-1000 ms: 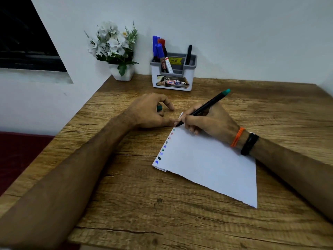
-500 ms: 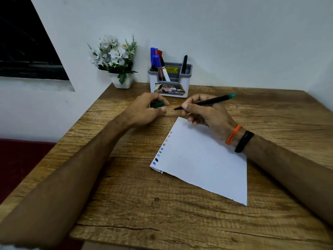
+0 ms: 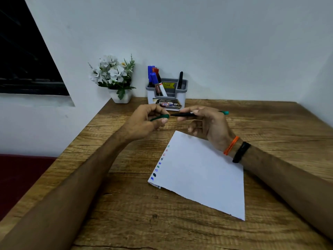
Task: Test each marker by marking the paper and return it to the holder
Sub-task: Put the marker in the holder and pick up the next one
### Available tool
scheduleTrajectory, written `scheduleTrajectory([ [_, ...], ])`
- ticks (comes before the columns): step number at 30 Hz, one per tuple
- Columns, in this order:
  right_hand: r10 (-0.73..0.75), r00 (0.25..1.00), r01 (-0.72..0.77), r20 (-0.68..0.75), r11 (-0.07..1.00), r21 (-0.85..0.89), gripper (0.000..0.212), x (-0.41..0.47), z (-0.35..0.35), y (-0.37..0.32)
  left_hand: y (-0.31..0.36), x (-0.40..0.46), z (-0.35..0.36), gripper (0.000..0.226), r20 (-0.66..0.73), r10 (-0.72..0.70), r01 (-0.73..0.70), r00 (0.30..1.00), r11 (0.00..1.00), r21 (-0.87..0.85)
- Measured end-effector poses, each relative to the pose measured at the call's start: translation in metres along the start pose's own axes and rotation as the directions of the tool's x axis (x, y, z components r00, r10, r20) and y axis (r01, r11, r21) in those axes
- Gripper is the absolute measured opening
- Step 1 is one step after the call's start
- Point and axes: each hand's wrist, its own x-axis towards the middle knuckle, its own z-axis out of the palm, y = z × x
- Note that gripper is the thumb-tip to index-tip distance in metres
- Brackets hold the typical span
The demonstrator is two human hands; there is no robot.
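My right hand (image 3: pixel 207 123) holds a thin black pen with a green end (image 3: pixel 183 114) level above the table, its tip pointing left. My left hand (image 3: pixel 144 121) pinches the pen's green cap (image 3: pixel 160 117), whose open end sits right at the pen's tip. The white paper (image 3: pixel 201 174) lies below my hands, with a column of several small coloured marks along its left edge. The grey marker holder (image 3: pixel 166 94) stands at the back against the wall, holding blue and red markers on the left and a black pen on the right.
A white pot of white flowers (image 3: pixel 115 78) stands left of the holder in the table's back corner. The wooden table (image 3: pixel 126 213) ends at its left edge beside a dark red surface (image 3: pixel 21 175). Walls close off the back and right.
My right hand lifted the pen off the paper's top corner and turned it level. My left hand rose with the cap and brought it up to the pen's tip.
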Motion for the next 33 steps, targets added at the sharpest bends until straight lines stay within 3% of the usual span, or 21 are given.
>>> scheduleTrajectory([
  [6, -0.027, 0.999, 0.026, -0.034, 0.999, -0.044, 0.007, 0.0, 0.007, 0.002, 0.0, 0.0, 0.002, 0.016, 0.03, 0.038, -0.039, 0.999, 0.999, 0.026],
  [11, -0.125, 0.985, 0.105, -0.122, 0.982, -0.158, 0.013, 0.0, 0.006, 0.006, 0.002, -0.001, 0.002, 0.018, 0.018, 0.065, -0.065, 0.998, 0.997, 0.031],
  [17, -0.024, 0.998, 0.022, -0.059, 0.999, -0.049, 0.019, 0.004, 0.001, 0.007, 0.003, -0.001, 0.001, 0.019, -0.001, 0.044, -0.044, 0.999, 0.998, -0.05],
  [22, -0.194, 0.976, 0.168, -0.095, 0.958, -0.231, 0.014, 0.006, 0.0, 0.011, -0.001, 0.0, -0.001, 0.015, -0.034, 0.004, -0.007, 0.999, 0.996, -0.085],
  [25, -0.283, 0.956, 0.246, -0.075, 0.916, -0.318, 0.011, 0.008, -0.001, 0.012, 0.0, 0.0, 0.0, 0.011, -0.038, 0.017, -0.019, 0.999, 0.998, -0.058],
  [31, -0.277, 0.961, 0.269, 0.028, 0.901, -0.339, 0.012, 0.009, -0.005, 0.015, -0.004, 0.0, 0.005, 0.001, -0.031, 0.014, -0.015, 0.999, 0.999, -0.03],
  [33, -0.289, 0.956, 0.287, 0.048, 0.893, -0.347, 0.015, 0.01, -0.005, 0.015, -0.005, 0.001, 0.007, 0.008, -0.049, 0.004, -0.004, 0.999, 1.0, 0.0],
])
